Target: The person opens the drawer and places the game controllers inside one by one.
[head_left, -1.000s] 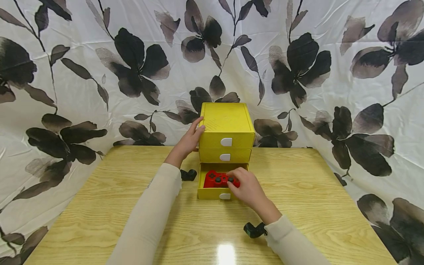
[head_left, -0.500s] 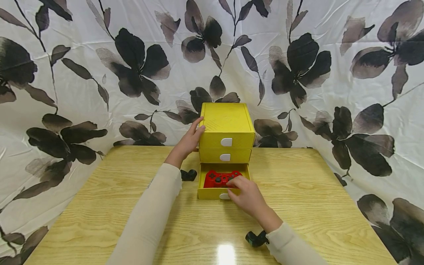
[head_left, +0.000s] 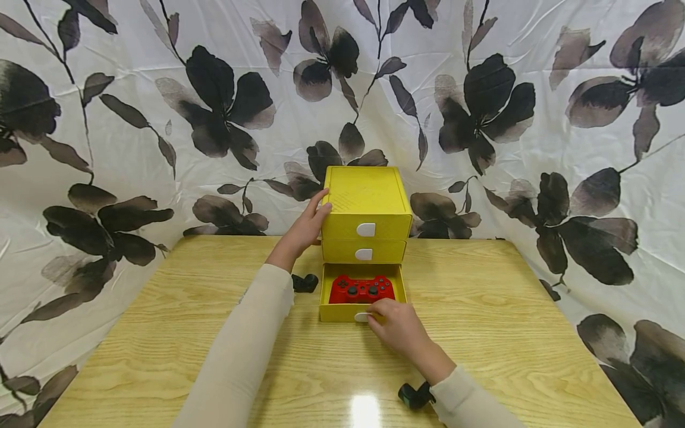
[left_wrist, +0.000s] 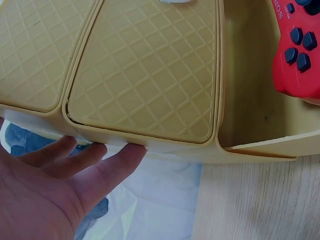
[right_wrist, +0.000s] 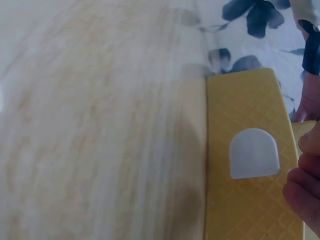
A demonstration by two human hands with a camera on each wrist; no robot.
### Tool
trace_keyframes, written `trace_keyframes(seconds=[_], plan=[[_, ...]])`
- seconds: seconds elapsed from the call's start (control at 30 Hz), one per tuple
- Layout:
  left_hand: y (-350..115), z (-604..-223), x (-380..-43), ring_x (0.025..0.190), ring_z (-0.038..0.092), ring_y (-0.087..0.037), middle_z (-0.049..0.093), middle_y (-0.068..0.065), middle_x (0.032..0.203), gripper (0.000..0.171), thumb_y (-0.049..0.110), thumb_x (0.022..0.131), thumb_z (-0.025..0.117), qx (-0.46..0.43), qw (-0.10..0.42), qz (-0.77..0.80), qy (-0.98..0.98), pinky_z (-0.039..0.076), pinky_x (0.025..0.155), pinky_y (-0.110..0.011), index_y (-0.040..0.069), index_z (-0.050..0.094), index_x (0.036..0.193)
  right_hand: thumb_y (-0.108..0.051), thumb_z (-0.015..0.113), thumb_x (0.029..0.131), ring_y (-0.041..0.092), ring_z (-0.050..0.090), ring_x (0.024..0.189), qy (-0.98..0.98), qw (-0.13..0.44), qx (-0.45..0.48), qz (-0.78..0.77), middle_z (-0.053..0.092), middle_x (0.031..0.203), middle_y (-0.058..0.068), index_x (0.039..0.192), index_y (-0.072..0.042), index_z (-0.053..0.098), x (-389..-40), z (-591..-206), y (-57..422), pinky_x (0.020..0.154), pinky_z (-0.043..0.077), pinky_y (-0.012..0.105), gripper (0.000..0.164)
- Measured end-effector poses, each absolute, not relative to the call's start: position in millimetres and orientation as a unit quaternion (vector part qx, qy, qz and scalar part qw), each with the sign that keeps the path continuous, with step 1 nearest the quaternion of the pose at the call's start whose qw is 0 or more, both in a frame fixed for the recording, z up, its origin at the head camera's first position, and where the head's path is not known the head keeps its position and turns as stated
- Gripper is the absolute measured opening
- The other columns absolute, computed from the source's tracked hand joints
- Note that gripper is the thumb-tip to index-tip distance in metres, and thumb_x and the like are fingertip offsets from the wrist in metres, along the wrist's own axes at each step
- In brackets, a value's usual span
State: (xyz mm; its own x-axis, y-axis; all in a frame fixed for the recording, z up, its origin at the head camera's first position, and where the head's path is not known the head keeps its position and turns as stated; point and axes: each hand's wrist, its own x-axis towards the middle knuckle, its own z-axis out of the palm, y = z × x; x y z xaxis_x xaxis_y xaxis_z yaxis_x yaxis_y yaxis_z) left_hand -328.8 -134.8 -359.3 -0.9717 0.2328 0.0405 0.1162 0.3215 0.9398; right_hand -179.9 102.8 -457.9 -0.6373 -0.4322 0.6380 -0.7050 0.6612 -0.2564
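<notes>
A yellow stack of drawers stands near the back of the table, its bottom drawer pulled out. Inside that drawer lies a red game controller, sticks up. My left hand rests against the left side of the stack; its fingertips touch the wall in the left wrist view. My right hand is at the open drawer's front, fingers bent and holding nothing. In the right wrist view its fingers are beside the drawer's upper edge, close to the white tab handle.
The wooden table reaches out on both sides of the stack. A floral cloth hangs behind and along both sides. Black wrist cameras sit on both wrists. The two upper drawers are closed.
My right hand has drawn back from over the controller, down and toward the drawer's front edge, baring the whole controller. The left hand, the stack and the controller stay in place.
</notes>
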Motion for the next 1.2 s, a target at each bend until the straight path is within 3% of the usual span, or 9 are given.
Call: trace_keyframes(seconds=[0.33,0.77,1.2], plan=[[-135,-360,-328,0.143,0.031,-0.040,0.018,-0.011,0.161,0.058,0.067,0.094,0.037,0.106,0.054,0.573,0.811,0.041,0.096,-0.069,0.057,0.014,0.147,-0.007,0.082,0.073,0.009,0.068,0.070,-0.865,0.281,0.296,0.291,0.074,0.081,0.000,0.086,-0.008,0.076,-180,-472,100,0.064,0.055,0.020,0.015],[-134,-358,-328,0.142,0.031,-0.040,0.018,-0.011,0.161,0.059,0.066,0.095,0.037,0.105,0.052,0.572,0.812,0.042,0.096,-0.068,0.055,0.014,0.148,-0.013,0.083,0.075,0.012,0.073,0.074,-0.846,0.201,0.157,0.468,0.076,0.082,0.002,0.090,-0.008,0.078,-178,-483,93,0.067,0.057,0.022,0.017],[-134,-353,-328,0.143,0.028,-0.041,0.015,-0.014,0.162,0.057,0.053,0.101,0.035,0.102,0.076,0.577,0.807,0.039,0.098,-0.069,0.047,0.010,0.152,-0.011,0.081,0.078,0.015,0.070,0.082,-0.830,0.178,0.077,0.522,0.073,0.091,0.000,0.088,-0.011,0.079,-172,-492,82,0.069,0.055,0.019,0.010]])
